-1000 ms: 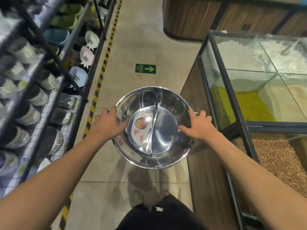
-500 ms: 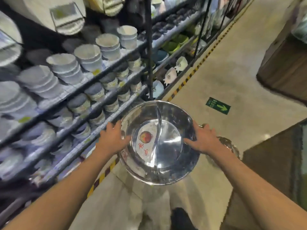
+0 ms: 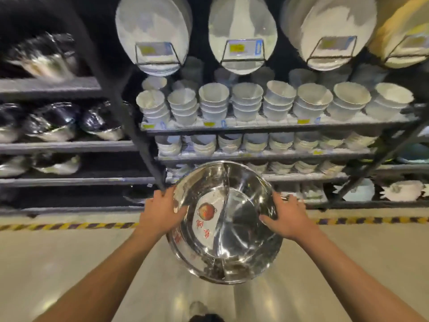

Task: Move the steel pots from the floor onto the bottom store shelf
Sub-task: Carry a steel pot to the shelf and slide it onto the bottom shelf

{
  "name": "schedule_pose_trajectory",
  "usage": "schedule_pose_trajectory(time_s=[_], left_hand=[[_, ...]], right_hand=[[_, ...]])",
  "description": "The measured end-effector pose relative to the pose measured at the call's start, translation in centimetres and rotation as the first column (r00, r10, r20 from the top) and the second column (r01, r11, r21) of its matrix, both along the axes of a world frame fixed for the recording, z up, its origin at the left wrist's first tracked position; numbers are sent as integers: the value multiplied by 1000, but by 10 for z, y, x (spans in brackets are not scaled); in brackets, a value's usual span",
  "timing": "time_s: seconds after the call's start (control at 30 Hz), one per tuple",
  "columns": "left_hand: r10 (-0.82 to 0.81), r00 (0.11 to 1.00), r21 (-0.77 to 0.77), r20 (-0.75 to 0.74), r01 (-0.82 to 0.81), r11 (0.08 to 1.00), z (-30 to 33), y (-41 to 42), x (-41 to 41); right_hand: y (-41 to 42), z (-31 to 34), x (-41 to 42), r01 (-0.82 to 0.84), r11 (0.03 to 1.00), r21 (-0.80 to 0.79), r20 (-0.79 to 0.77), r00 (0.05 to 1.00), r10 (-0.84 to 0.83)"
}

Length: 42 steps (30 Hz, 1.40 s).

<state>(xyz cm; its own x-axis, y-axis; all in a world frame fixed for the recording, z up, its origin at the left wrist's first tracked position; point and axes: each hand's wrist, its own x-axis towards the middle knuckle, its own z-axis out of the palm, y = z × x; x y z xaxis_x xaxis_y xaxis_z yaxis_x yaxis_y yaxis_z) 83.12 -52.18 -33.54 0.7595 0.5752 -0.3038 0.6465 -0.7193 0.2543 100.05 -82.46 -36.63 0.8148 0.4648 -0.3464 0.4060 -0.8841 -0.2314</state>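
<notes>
A shiny steel pot [image 3: 234, 231] with a curved divider down its middle and a white label with a red picture hangs above the floor in front of me. My left hand [image 3: 162, 211] grips its left rim and my right hand [image 3: 286, 216] grips its right rim. The pot is tilted so its inside faces me. Beyond it the bottom store shelf [image 3: 69, 209] runs along the floor, dark and low, left of a black upright post [image 3: 139, 140].
Shelves ahead carry stacked white bowls [image 3: 246, 102], with large plates [image 3: 242, 31] on stands above. Dark wrapped pots [image 3: 53, 123] fill the left shelves. A yellow-and-black striped line [image 3: 69, 226] marks the floor along the shelf front. My shoe [image 3: 197, 309] shows below.
My view has swung left from the aisle to face the shelving head-on. The pot stays held in both hands and is now close to the lower shelves.
</notes>
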Motion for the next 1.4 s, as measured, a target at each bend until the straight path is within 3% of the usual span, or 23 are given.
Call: schedule_pose_trajectory(time_s=[0.23,0.5,0.67,1.07,1.3,1.4], left_hand=[[338,940,-37,41,-336,941,3,101,-103],[642,767,-27,20,-641,767,2,182,-231],[780,626,-14,0,-780,626,-9,216,-295],[945,327,23,-22,-945,327,2,330,-384],[961,275,40,-24,-960,276,0,394,-430],[954,292,31,-62,-955,294,-7,426,-452]], right_hand=[[169,8,-15,-312,950,-18,-51,949,311],[368,16,-72,-644,765,-18,3,765,644],[464,12,-121,-753,658,-11,-76,656,751],[698,3,-216,-925,379,43,-102,373,922],[785,-1,-261,-947,319,35,-113,314,943],[815,-8,-282,-947,321,31,-120,315,941]])
